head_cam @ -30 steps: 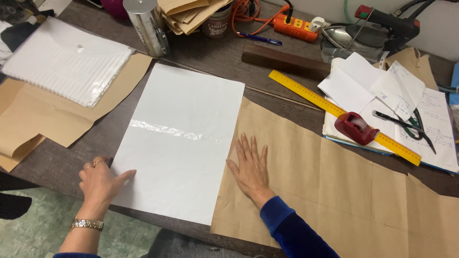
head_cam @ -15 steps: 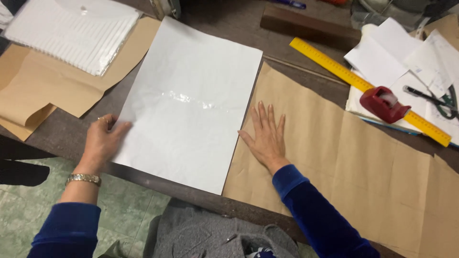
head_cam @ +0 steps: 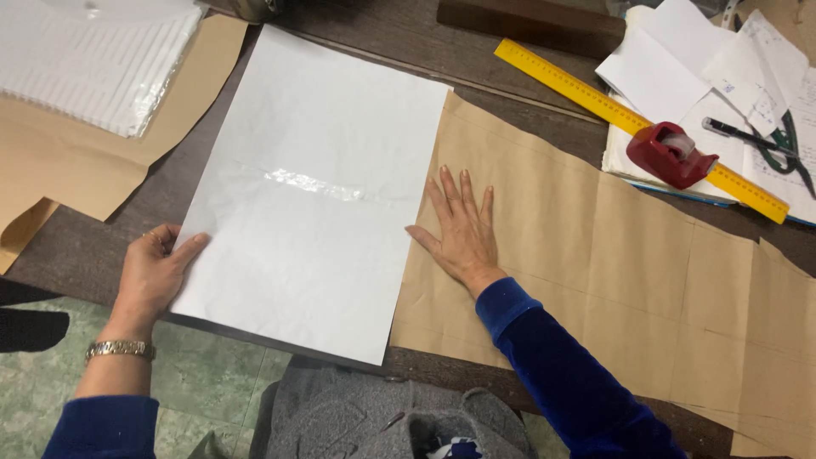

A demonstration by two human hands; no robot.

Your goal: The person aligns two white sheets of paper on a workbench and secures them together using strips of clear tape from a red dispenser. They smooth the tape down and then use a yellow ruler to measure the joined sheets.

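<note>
Head view looks down at a dark wooden surface (head_cam: 102, 246) with papers on it. I use the big white sheet (head_cam: 314, 195) as the marker for all places.

Far left of the white sheet lies a brown paper piece (head_cam: 93, 170) with a striped white pack (head_cam: 85, 68) on top of it. At the white sheet's lower left edge is the left hand (head_cam: 153, 272). Its fingers are bent and its thumb lies on top of the sheet, so it pinches the edge. A gold watch (head_cam: 119, 348) sits on that wrist.

The white sheet lies flat in the middle, with a shiny strip of clear tape (head_cam: 314, 183) across it. Its right edge touches a long brown paper (head_cam: 595, 255), and the two edges run side by side.

Just right of the white sheet, the right hand (head_cam: 459, 229) lies flat on the brown paper with its fingers spread wide. It holds nothing; it only presses down.

Farther right, above the brown paper, are a yellow ruler (head_cam: 629, 119), a red tape holder (head_cam: 667, 153) and loose white notes (head_cam: 705, 68).

To line up the two papers well, I think the right hand should press firmly so the brown paper cannot slip. The left hand should slide the white sheet slowly and keep it flat, so no gap or bump shows at the seam.
</note>
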